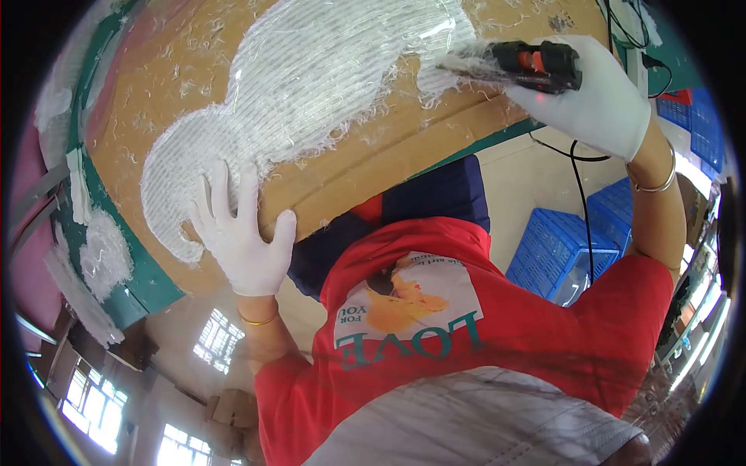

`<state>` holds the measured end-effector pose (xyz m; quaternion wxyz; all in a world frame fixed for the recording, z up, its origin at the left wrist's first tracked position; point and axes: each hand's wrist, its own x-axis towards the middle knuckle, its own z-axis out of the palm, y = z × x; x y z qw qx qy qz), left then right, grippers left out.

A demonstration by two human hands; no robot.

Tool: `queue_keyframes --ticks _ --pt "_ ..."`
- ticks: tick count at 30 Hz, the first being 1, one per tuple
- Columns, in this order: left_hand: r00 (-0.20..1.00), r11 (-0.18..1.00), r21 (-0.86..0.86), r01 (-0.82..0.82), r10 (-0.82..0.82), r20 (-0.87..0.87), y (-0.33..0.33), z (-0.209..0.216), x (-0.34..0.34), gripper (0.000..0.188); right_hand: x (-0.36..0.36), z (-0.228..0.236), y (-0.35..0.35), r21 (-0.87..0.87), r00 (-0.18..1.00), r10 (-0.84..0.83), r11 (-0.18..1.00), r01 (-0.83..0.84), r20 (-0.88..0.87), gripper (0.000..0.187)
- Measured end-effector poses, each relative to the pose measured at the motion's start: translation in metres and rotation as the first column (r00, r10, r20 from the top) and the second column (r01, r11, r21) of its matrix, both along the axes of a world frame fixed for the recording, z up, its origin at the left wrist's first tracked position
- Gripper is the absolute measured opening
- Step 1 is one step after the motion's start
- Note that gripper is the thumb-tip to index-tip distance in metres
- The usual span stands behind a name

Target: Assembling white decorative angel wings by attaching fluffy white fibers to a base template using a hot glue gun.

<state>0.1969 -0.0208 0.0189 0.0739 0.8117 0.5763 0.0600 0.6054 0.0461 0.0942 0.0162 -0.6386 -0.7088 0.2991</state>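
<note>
A white, striped, fuzzy-edged piece of fibre material [303, 85], cut in a curved shape, lies flat on a brown cardboard sheet [388, 145]. My left hand [241, 225], in a white glove, rests with fingers spread on the material's lower left part, the thumb over the cardboard. My right hand [598, 97], also gloved in white, is closed around a black handheld tool [540, 66] with orange-red parts. Its narrow front end, covered in loose fibres, points left and meets the material's right edge. The exact tip is hard to make out among the fibres.
Loose white fibres are scattered over the cardboard on the green table [148, 272]. Fibre scraps [105, 252] lie at the left. A black cable [579, 182] hangs below my right hand. Blue plastic crates [559, 245] stand on the floor at the right.
</note>
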Motion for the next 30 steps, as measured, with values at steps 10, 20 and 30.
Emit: queue_keyframes --ticks 10,20,30 --pt "1.000 1.000 0.002 0.007 -0.007 0.009 0.001 -0.002 -0.003 0.075 -0.005 0.014 0.025 0.107 0.990 -0.087 0.989 0.099 -0.112 0.029" --pt "1.000 1.000 0.007 0.004 -0.004 0.022 0.001 -0.002 -0.002 0.077 -0.011 0.025 0.031 0.006 0.962 -0.270 0.963 0.270 -0.038 0.035" --pt "1.000 1.000 0.022 0.000 -0.001 0.018 0.000 0.000 0.000 0.075 -0.006 0.030 0.030 0.141 0.968 -0.174 0.970 0.201 -0.184 0.040"
